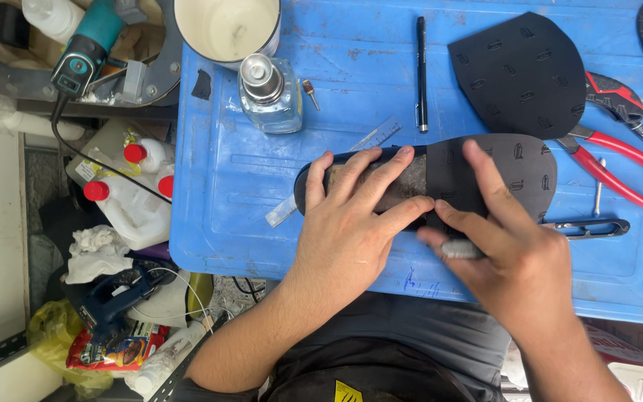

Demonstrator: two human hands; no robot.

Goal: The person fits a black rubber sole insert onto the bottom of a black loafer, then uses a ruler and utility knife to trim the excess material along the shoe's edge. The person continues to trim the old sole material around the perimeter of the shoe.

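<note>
From the head view, a shoe sole (381, 182) lies near the middle of the blue worktop (217, 193), with a black rubber half-sole (504, 167) laid over its right part. The left hand (351, 216) presses flat on the sole, fingers spread open. The right hand (507, 246) pinches a small grey tool (459, 251) (partly hidden) against the half-sole's near edge. Red pliers (612, 160) lie toward the right edge.

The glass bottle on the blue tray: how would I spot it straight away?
Start at the blue tray and look along its far edge, left of the black pen. The glass bottle stands beside the white cup. Alone there, it is clear, square-sided and metal-capped.
</note>
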